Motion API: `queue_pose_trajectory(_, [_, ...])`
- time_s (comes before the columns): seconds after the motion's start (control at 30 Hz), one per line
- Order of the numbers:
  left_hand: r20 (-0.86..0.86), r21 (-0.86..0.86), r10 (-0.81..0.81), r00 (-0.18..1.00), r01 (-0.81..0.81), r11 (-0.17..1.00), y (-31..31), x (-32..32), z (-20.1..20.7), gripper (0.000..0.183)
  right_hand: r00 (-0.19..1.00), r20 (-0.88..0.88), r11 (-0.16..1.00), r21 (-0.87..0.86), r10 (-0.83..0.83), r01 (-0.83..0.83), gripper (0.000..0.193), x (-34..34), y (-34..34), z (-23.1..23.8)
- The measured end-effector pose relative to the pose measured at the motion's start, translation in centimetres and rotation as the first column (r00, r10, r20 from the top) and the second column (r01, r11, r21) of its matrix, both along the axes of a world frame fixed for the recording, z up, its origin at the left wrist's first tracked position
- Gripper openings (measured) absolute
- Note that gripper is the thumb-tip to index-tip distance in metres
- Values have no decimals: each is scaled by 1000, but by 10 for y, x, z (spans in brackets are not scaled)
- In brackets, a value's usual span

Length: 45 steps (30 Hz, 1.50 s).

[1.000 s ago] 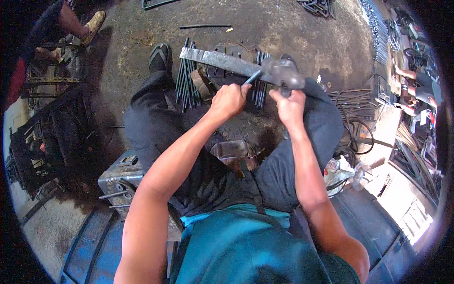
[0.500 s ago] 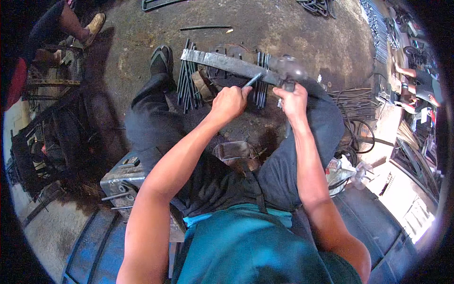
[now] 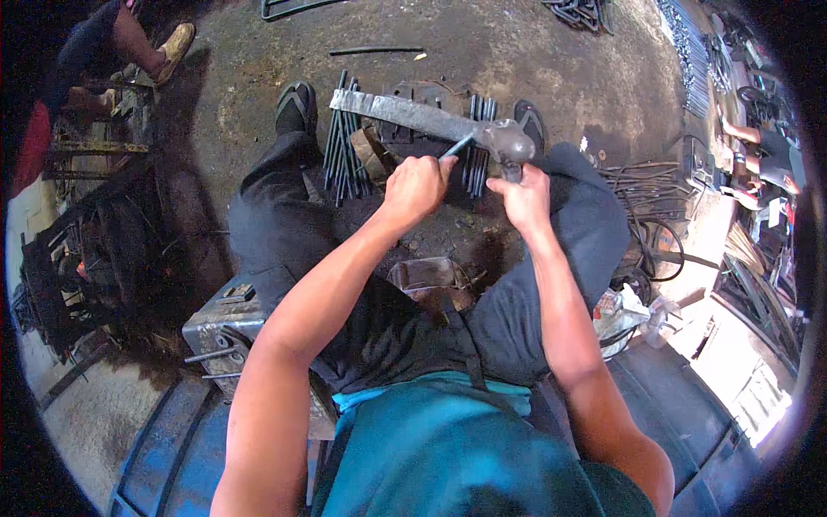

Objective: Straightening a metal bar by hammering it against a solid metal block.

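My left hand [image 3: 415,188] is closed around a short dark metal rod [image 3: 458,148]. The rod's far end meets the edge of a long, worn steel bar [image 3: 392,110], which lies across in front of me. In my right hand [image 3: 527,196] is a hammer [image 3: 506,142], gripped by its handle close to the head. The hammer head is at the bar's right end, beside the rod tip; whether it touches either, I cannot tell. Dark rods [image 3: 340,155] stand in a loose bundle under the bar's left end. More rods [image 3: 476,164] lie between my two hands and the bar.
A metal tray [image 3: 426,274] sits between my legs. On my left is a heavy metal block [image 3: 226,320] with rods sticking out. Another rod [image 3: 375,50] lies on the floor ahead. Bent bars [image 3: 642,179] and a cable [image 3: 663,250] are at the right. Other people's legs [image 3: 138,52] show at both sides.
The hammer head, blurred before, has come left and down to the bar's right end, uncovering my right sandal. My left hand and the rod are almost unmoved.
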<state>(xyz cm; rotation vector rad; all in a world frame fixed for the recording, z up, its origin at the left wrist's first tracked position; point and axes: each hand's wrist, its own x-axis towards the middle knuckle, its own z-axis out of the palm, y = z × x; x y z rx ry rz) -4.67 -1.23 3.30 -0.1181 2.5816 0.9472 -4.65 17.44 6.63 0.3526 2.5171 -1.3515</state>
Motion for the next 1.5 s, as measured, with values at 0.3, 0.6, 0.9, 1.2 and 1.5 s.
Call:
queue_pose_trajectory(0.3, [-11,6,-34,999,34,999,-1,1,-5,54,991,-81,782,-623,-106,33,18,-1,2,27])
queue_pose_trajectory(0.6, [-101,-12,-22,995,21,1000,-11,-4,-7,38,960,264,980,-143,-98,139,17,-12,16,-24])
queue_pose_trajectory(0.9, [-315,29,91,945,-86,996,-14,-8,20,31,923,356,903,-332,-149,274,20,-12,10,-21])
queue_pose_trajectory(1.2, [-483,245,214,849,-104,964,-18,-23,40,26,907,361,906,-271,-218,326,20,-15,7,-23])
queue_pose_trajectory(1.5, [-524,271,227,821,-92,958,-18,-25,41,29,923,330,923,-254,-196,287,19,-15,10,-30])
